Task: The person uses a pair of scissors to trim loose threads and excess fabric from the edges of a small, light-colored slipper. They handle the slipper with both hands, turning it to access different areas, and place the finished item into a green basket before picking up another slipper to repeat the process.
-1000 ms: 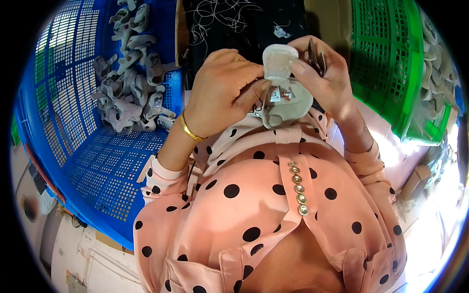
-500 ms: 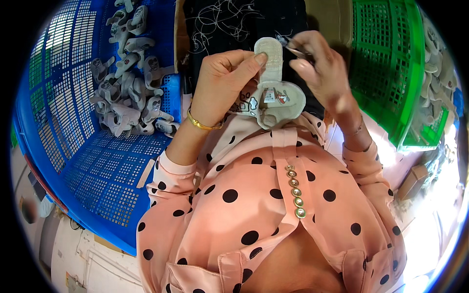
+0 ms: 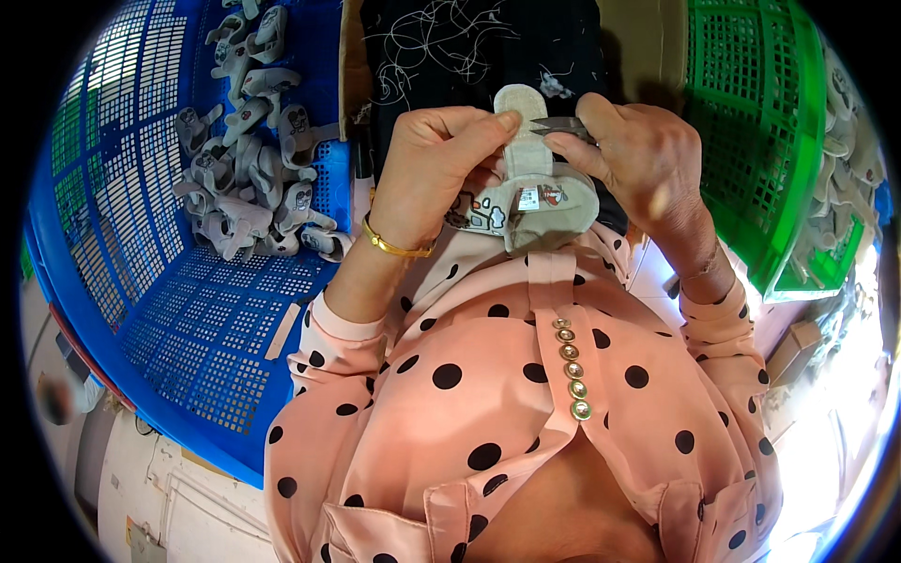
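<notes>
Over my lap I hold a small pale grey-white fabric shoe upper (image 3: 554,216), with a strap standing up from it, a cartoon print on one side and a white label inside. My left hand (image 3: 450,155) pinches the strap between thumb and fingers near its upper end. In my right hand (image 3: 648,159) are small metal thread snips (image 3: 560,126), their pointed blades directed left at the strap's edge, close to my left thumb. Whether the blades touch the fabric I cannot tell. The grip end of the snips is hidden in my fingers.
At the left a blue perforated crate (image 3: 202,342) holds a heap of grey shoe uppers (image 3: 249,174). A green perforated crate (image 3: 751,141) stands at the right, more uppers (image 3: 831,188) beyond its rim. Loose white threads (image 3: 441,42) lie on dark cloth ahead of my hands.
The snips have come left and down from above to the strap's edge. A tuft of white thread now lies on the dark cloth. The upper has shifted slightly right and down.
</notes>
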Motion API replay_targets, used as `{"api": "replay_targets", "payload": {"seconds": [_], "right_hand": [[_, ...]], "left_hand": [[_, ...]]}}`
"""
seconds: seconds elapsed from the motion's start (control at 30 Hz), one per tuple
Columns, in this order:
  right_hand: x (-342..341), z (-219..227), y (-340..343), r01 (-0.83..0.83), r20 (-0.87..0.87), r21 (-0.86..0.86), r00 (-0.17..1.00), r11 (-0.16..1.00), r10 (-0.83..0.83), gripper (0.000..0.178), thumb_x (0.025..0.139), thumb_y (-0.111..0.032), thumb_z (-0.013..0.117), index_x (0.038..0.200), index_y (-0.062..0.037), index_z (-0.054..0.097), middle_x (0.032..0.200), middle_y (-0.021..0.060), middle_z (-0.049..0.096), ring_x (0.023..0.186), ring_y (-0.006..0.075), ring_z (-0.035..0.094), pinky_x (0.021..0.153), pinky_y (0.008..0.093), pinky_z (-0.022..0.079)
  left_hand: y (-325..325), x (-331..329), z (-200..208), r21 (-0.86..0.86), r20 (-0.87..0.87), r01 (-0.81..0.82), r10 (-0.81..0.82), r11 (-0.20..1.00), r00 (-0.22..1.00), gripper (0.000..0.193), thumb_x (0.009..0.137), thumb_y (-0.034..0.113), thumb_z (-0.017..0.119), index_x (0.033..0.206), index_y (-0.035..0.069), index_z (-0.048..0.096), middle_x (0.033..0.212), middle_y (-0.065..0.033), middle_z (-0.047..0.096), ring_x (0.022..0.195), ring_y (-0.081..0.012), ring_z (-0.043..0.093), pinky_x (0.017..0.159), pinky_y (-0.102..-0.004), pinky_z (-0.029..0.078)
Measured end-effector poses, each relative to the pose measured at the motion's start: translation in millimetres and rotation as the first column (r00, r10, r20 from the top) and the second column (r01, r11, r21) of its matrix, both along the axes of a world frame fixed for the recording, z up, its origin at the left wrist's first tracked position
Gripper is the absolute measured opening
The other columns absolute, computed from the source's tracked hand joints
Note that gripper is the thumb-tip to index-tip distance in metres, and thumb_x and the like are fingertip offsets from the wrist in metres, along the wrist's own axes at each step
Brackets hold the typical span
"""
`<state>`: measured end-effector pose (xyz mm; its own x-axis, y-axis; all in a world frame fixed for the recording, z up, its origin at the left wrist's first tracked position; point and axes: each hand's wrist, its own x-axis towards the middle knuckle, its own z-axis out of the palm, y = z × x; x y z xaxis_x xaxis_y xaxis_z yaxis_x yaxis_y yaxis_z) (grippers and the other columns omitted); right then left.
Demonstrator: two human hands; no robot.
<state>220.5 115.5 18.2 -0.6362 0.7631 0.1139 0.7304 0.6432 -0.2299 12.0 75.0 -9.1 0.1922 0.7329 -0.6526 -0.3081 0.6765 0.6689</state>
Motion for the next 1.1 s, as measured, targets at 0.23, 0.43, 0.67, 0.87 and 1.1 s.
{"api": "replay_targets", "payload": {"seconds": [0.23,0.43,0.67,0.87,1.1], "right_hand": [[0.7,-5.2,0.2,-0.005,-0.040,-0.143,0.999,0.990,0.000,0.043,0.083,-0.044,0.069,0.069,-0.0084,0.050,0.055,0.0032,0.051,0.049,0.0253,0.053,0.045,0.0354,0.040],[13.0,-24.4,0.2,0.004,-0.438,-0.745,0.751,0.667,-0.494,0.037,0.092,-0.038,0.063,0.089,-0.0009,0.059,0.071,0.0097,0.061,0.059,0.0183,0.058,0.055,0.0337,0.045],[-5.2,-12.7,-10.2,-0.084,-0.317,-0.844,0.874,0.530,-0.367,0.027,0.087,-0.022,0.071,0.094,0.0000,0.057,0.071,0.0127,0.061,0.061,0.0179,0.056,0.062,0.0300,0.050],[0.5,-22.8,-1.3,-0.296,-0.440,-0.881,0.799,0.370,-0.410,0.024,0.095,-0.022,0.063,0.084,-0.0034,0.052,0.070,-0.0037,0.049,0.064,0.0038,0.041,0.056,0.0217,0.037],[16.8,-56.2,11.8,0.194,-0.365,-0.821,0.545,0.537,-0.755,0.026,0.094,-0.029,0.063,0.092,-0.0033,0.060,0.067,-0.0017,0.050,0.061,0.0047,0.044,0.055,0.0223,0.037]], "left_hand": [[-4.0,-1.3,-6.8,0.004,0.067,-0.010,0.010,1.000,0.998,0.018,0.088,0.022,0.071,0.080,0.006,0.070,0.069,-0.0020,0.067,0.055,-0.0077,0.062,0.050,-0.0176,0.049],[-6.5,-4.9,-11.1,-0.001,0.023,-0.062,0.062,0.998,0.998,0.016,0.090,0.020,0.069,0.082,0.006,0.070,0.073,-0.0024,0.068,0.058,-0.0081,0.063,0.052,-0.0192,0.051],[-7.8,-7.0,-14.3,0.005,0.036,-0.030,0.030,1.000,0.999,0.016,0.092,0.021,0.067,0.090,0.005,0.070,0.076,-0.0026,0.069,0.062,-0.0086,0.065,0.057,-0.0203,0.053],[-10.6,-11.4,-20.5,0.013,0.123,-0.039,0.037,0.999,0.992,0.018,0.093,0.024,0.066,0.091,0.006,0.070,0.078,-0.0032,0.070,0.067,-0.0098,0.068,0.060,-0.0210,0.054],[-12.1,-9.0,-17.4,0.007,0.075,-0.035,0.035,0.999,0.997,0.019,0.094,0.026,0.065,0.089,0.008,0.069,0.076,-0.0010,0.069,0.066,-0.0099,0.068,0.060,-0.0209,0.053]]}}
